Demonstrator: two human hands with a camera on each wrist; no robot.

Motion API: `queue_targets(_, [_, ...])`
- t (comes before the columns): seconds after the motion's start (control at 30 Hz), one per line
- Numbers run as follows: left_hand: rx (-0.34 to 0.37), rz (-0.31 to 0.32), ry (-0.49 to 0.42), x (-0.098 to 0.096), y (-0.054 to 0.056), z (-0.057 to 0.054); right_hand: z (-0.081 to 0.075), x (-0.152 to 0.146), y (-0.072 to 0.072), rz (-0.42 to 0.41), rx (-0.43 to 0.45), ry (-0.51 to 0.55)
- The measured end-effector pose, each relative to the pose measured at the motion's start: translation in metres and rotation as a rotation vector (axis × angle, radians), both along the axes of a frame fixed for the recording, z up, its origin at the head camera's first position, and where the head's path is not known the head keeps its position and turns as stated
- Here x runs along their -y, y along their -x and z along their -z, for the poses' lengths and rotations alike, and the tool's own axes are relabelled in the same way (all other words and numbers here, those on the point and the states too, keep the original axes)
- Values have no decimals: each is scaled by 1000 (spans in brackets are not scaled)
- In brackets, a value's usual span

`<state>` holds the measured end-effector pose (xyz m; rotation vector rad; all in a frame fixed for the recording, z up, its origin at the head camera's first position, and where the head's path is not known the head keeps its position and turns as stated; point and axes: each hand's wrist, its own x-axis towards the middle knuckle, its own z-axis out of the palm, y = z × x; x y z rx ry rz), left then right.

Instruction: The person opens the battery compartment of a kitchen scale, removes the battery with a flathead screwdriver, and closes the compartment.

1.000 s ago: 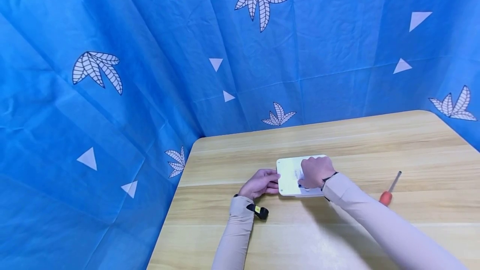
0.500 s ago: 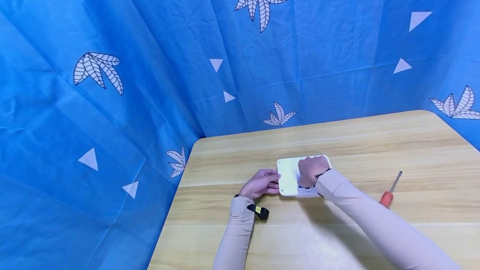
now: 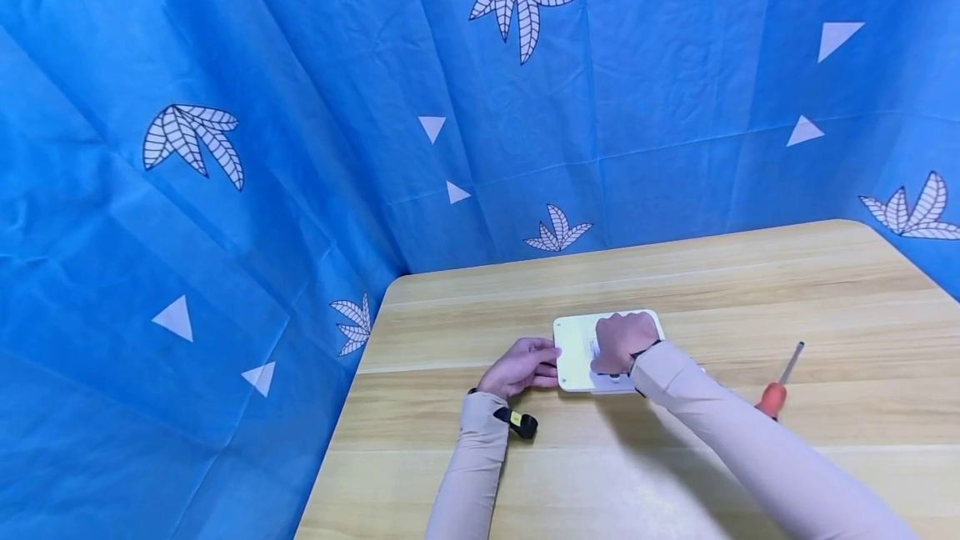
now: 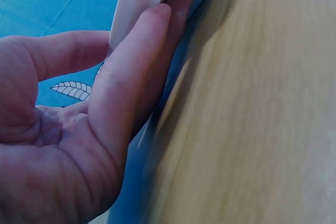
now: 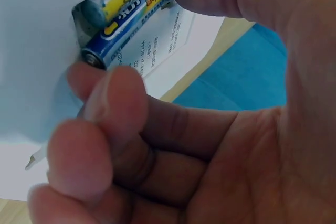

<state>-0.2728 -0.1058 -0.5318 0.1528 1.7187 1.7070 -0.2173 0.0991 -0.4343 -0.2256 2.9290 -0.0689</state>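
A flat white device (image 3: 573, 357) with rounded corners lies on the table, its labelled underside up. My left hand (image 3: 519, 367) holds its left edge, thumb on one face and fingers under the other, as the left wrist view shows at the device's edge (image 4: 139, 3). Over its right half is my right hand (image 3: 624, 342). In the right wrist view, my thumb and index finger pinch a blue-and-yellow AAA battery (image 5: 126, 32) by its two ends. Alongside it, a second battery (image 5: 100, 11) sits in the recess. The head view hides most of the recess behind my right hand.
A screwdriver (image 3: 772, 397) with an orange-red handle lies on the wooden table (image 3: 750, 282), right of the device. A small white piece (image 3: 702, 370) peeks out past the right sleeve. Blue patterned curtain (image 3: 637, 148) hangs behind and left of the table.
My right hand has shifted slightly left over the device during the first half second, then stays almost in place. The left hand and the device keep their positions.
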Motion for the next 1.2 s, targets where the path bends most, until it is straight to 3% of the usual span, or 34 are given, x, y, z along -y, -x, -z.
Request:
queue_targets(0.43, [-1,-15,11,1,0,0,-6,-17,5,39,20,44])
queue_targets(0.87, [7,-12,6,1,1,0,-20,-52,9,5,-19,110])
queue_targets(1.2, [1,-9,20,1,2,1,-20,-81,12,-37,-60,166])
